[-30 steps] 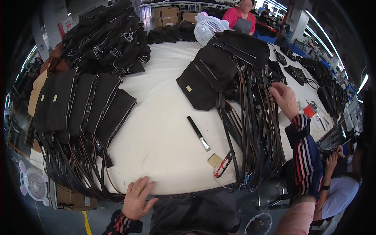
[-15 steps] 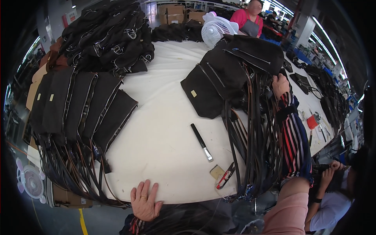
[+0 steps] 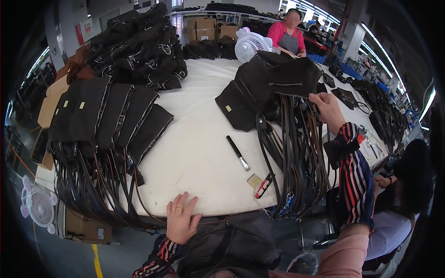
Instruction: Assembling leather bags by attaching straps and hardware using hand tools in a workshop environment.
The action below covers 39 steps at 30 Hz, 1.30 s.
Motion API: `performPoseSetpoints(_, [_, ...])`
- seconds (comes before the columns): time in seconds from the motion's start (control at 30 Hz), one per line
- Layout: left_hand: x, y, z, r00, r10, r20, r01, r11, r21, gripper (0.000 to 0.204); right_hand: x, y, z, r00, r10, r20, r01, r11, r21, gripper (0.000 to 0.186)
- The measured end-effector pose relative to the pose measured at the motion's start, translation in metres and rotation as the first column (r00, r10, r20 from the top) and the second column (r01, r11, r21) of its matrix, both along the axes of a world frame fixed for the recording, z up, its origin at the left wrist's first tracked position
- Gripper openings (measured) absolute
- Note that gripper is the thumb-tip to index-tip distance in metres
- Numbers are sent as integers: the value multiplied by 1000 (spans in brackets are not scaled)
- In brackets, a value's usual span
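My right hand pinches the near right corner of the top black bag on the right-hand stack. That bag has a zipper along its near edge and lies crumpled over other black bags. Long dark straps hang from the stack toward the table's near edge. Resting on the near edge of the white-covered table, my left hand is open, fingers stretched out, holding nothing. Between the hands lie a black-handled brush, a small yellowish block and red-and-black thread snips.
Black bags with straps are fanned out on the left. Behind them rises a tall heap of black bags. A white fan stands at the far side, near a person in pink. Another person sits at the right.
My right hand has moved from the stack's right side to the top bag's near corner, and that bag's near edge has shifted. My left hand stays at the table edge. The view has shifted slightly.
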State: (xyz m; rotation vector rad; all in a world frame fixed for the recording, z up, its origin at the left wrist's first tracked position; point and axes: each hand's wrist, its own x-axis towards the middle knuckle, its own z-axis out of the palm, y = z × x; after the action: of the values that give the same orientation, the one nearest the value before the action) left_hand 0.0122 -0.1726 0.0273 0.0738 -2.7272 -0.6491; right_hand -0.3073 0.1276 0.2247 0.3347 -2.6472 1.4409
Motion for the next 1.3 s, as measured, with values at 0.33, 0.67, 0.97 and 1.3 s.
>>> performPoseSetpoints(0.33, [6, 33, 7, 981, -186, 53, 184, 982, 35, 40, 46, 22, -55, 989, 49, 138, -40, 997, -67, 28])
performPoseSetpoints(0.67, [-2, 52, 26, 971, -228, 79, 205, 953, 225, 35, 113, 60, -141, 745, 238, 623, 27, 923, -384, 25])
performPoseSetpoints(0.97, [-24, 82, 19, 937, -344, 55, 317, 909, 271, 33, 179, 72, -202, 816, 350, 461, 160, 629, -760, 21])
performPoseSetpoints(1.3, [-14, 96, 12, 920, -380, 93, 324, 873, 365, 33, 198, 64, -185, 807, 425, 409, 120, 561, -819, 20])
